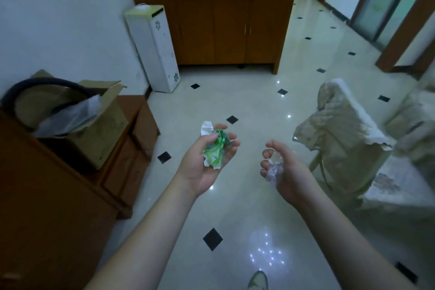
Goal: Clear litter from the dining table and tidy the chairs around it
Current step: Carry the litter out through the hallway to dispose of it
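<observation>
My left hand [202,167] is palm up over the tiled floor and holds a crumpled green and white wrapper [215,148], with the fingers curled round it. My right hand [284,167] is beside it, about a hand's width to the right, and grips a small crumpled clear and white scrap [274,167] in its curled fingers. A dining chair [348,139] with a pale patterned cover stands just right of my right hand. Behind it, at the right edge, a second covered chair [412,120] is partly in view. The dining table is not in view.
A brown wooden sideboard [58,195] runs along the left, with an open cardboard box [94,125] and a dark hose on it. A white water dispenser [155,49] and a wooden cabinet [226,28] stand against the far wall. Glossy tiled floor [235,207] lies ahead. My shoe [257,280] shows below.
</observation>
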Tool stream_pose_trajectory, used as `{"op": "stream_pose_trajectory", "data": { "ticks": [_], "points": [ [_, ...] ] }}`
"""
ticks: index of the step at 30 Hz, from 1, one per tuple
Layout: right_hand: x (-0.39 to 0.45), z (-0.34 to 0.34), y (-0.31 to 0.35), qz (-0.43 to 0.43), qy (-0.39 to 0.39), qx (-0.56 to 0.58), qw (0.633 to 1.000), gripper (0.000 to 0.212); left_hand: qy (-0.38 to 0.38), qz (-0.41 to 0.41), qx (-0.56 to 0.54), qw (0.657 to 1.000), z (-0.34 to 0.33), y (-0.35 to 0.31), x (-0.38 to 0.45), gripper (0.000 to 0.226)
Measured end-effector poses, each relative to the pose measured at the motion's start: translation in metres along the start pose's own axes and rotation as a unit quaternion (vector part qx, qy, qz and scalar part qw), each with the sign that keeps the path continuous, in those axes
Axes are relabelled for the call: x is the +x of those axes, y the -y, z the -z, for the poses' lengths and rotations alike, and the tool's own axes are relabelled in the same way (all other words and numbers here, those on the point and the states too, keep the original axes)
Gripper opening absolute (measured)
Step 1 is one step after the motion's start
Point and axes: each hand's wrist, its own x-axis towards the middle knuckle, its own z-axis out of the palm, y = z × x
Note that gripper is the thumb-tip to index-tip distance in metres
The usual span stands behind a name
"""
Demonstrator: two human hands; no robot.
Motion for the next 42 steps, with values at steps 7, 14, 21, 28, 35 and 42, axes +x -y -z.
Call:
{"op": "stream_pose_trajectory", "data": {
  "ticks": [7, 14, 21, 28, 35, 42],
  "points": [
    [0.116, 0.011, 0.08, 0.015, -0.013, 0.01, 1.0, 0.006, 0.011, 0.015, -0.001, 1.0, -0.042, -0.016, 0.132, 0.02],
    [0.24, -0.022, 0.146, 0.056, -0.019, 0.035, 0.998, 0.008, 0.027, 0.022, 0.003, 0.999, -0.029, -0.056, 0.254, 0.021],
    [0.36, -0.066, 0.18, 0.06, -0.049, -0.001, 0.997, 0.008, 0.057, 0.031, 0.011, 0.998, -0.014, -0.111, 0.399, 0.023],
    [0.441, -0.059, 0.233, 0.092, -0.112, 0.031, 0.989, 0.009, 0.129, 0.091, 0.028, 0.987, -0.046, -0.14, 0.541, 0.024],
    [0.518, -0.015, 0.295, 0.122, -0.159, 0.063, 0.978, 0.011, 0.167, 0.143, 0.042, 0.975, -0.104, -0.11, 0.666, 0.027],
    [0.61, 0.047, 0.384, 0.143, -0.179, 0.087, 0.969, 0.009, 0.162, 0.162, 0.071, 0.971, -0.178, -0.079, 0.786, 0.023]
  ]
}}
